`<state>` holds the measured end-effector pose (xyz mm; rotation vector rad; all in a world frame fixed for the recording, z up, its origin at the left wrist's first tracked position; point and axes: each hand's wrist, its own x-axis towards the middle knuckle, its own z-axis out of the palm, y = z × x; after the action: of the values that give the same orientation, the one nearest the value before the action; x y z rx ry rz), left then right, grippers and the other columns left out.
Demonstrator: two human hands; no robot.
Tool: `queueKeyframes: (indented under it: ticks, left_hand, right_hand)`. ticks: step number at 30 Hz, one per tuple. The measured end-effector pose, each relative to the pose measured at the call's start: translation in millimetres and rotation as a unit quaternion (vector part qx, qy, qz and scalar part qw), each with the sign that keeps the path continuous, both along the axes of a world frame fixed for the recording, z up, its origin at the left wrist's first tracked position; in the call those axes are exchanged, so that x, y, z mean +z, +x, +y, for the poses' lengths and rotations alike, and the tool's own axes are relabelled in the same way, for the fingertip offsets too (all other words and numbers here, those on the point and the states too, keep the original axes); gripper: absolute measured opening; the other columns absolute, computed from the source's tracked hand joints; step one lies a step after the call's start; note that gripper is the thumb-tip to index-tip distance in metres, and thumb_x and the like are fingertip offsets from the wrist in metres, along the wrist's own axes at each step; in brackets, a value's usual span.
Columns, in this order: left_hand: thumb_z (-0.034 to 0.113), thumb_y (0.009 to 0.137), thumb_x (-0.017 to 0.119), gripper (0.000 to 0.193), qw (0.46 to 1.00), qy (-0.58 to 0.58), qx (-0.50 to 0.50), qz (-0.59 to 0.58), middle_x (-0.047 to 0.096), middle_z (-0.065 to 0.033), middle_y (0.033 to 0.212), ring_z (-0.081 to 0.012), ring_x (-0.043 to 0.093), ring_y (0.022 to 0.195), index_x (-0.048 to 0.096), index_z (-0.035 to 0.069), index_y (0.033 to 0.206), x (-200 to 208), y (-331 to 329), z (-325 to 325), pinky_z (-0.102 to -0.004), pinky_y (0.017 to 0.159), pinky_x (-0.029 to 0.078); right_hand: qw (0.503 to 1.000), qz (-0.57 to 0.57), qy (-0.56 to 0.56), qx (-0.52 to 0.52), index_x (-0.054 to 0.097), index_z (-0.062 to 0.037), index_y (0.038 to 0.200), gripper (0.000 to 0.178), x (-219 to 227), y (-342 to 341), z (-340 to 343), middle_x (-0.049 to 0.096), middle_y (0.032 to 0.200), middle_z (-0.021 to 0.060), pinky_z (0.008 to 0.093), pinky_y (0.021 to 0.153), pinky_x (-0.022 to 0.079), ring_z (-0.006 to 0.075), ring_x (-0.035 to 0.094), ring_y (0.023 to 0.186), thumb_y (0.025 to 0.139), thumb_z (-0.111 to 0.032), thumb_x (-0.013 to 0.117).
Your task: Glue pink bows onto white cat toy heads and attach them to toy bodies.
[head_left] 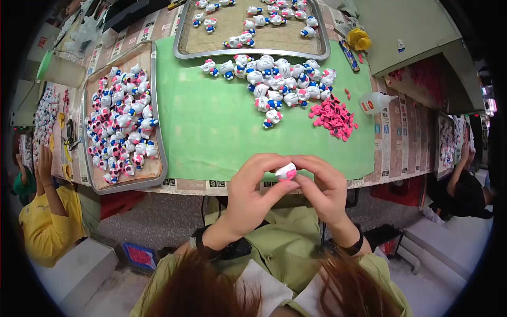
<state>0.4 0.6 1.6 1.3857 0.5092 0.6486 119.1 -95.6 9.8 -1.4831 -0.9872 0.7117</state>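
A small white figurine [285, 171] with a pink part on it is pinched between both hands, just in front of the table's near edge. My left hand [253, 185] grips it from the left with thumb and fingers. From the right, my right hand [323, 186] closes on it the same way, and the fingertips hide much of it. Beyond the hands, a heap of white figurines [285, 79] with blue and pink parts lies on the green mat [211, 127]. A pile of small pink pieces [334, 117] with dark spots sits right of that heap.
A metal tray [158, 121] full of figurines stands at the left. Another tray [182, 39] holds several at the back. A squeeze bottle [376, 102], a yellow flower-like object [359, 39] and a cabinet [406, 31] are at the right. People work on both sides.
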Motion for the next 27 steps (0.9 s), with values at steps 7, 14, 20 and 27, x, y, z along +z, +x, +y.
queueKeyframes:
  ticks: [7,14,20,27]
  left_hand:
    - [0.004,0.064,0.069,0.037,0.974,0.22,0.042,0.043,0.055,-0.0104,0.089,-0.0189,0.056,0.078,0.057,0.003,0.099,6.6,2.9,1.5,-0.0274,0.065,0.047]
    - [0.003,0.06,0.071,0.038,0.965,0.244,0.069,0.063,0.054,-0.0096,0.083,-0.0194,0.054,0.073,0.057,0.001,0.095,4.9,2.8,-1.6,-0.0277,0.062,0.045]
    - [0.004,0.061,0.072,0.036,0.947,0.297,0.09,0.083,0.052,-0.0085,0.082,-0.0184,0.053,0.072,0.058,0.001,0.093,3.1,2.8,-0.4,-0.0271,0.061,0.045]
    - [0.003,0.069,0.064,0.027,0.902,0.357,0.186,0.159,0.055,-0.0105,0.092,-0.0215,0.053,0.079,0.057,0.002,0.095,4.6,-12.7,35.4,-0.0298,0.069,0.043]
  right_hand:
    - [0.989,0.14,-0.03,-0.023,0.055,0.0026,0.104,0.025,3.3,-5.7,-2.9,0.057,0.098,0.013,0.0226,0.069,0.046,0.0142,0.056,0.086,0.079,0.002,0.049]
    - [0.984,0.178,-0.027,-0.012,0.052,0.0048,0.106,0.025,-3.8,-10.0,-1.1,0.057,0.099,0.011,0.0224,0.07,0.046,0.0126,0.055,0.086,0.082,0.002,0.045]
    - [0.968,0.246,-0.044,0.016,0.048,0.007,0.11,0.028,-9.7,-9.3,1.2,0.056,0.101,0.0112,0.0233,0.073,0.046,0.0129,0.054,0.089,0.082,0.004,0.042]
    - [0.969,0.242,-0.056,-0.007,0.044,0.0037,0.116,0.034,-1.7,-3.6,-1.2,0.054,0.105,0.013,0.027,0.08,0.043,0.0161,0.054,0.092,0.082,0.001,0.046]
